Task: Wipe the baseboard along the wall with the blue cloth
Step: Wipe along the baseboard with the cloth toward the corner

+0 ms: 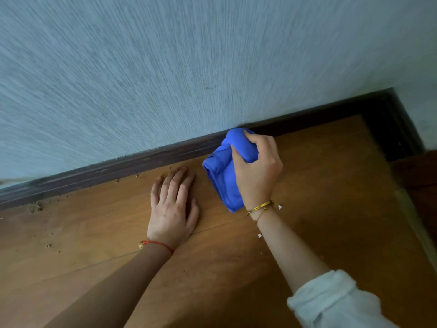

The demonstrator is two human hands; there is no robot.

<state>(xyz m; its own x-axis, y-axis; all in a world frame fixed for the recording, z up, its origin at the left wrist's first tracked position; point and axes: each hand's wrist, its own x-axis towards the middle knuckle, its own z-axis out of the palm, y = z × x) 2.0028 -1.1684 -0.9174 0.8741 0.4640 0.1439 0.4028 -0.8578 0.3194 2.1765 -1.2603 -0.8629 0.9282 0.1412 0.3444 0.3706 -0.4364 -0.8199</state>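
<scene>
— Looking down at the hands now. What's the right hand (pixel 256 172) doing?

— From my feed, its fingers are curled round the cloth (pixel 224 171), bunching the blue fabric into a wad. The top of the wad sits against the baseboard (pixel 123 165), right where the dark strip meets the wall (pixel 165 67); the rest of the cloth hangs down under the palm toward the wrist.

— And the left hand (pixel 173 207)?

— I see it flat on the floor (pixel 319 197), fingers straight and close together, pointing at the baseboard. The fingertips stop just short of it. It holds nothing — only presses on the wood, just left of the cloth.

— Anything on the wrists?

— A red string (pixel 160 245) with a small gold bead on the left one, two thin gold bracelets (pixel 260 208) on the right. A white sleeve (pixel 331 301) is pushed up the right forearm.

— How does the floor look?

— Brown boards with thin seams. I can make out crumbs (pixel 36 207) lying along the foot of the baseboard to the left, and a couple of tiny white scraps (pixel 280 207) near the right wrist. To the far right the baseboard turns a dark corner (pixel 387 119). The wall itself is pale and streaky, somewhat blurred.
</scene>
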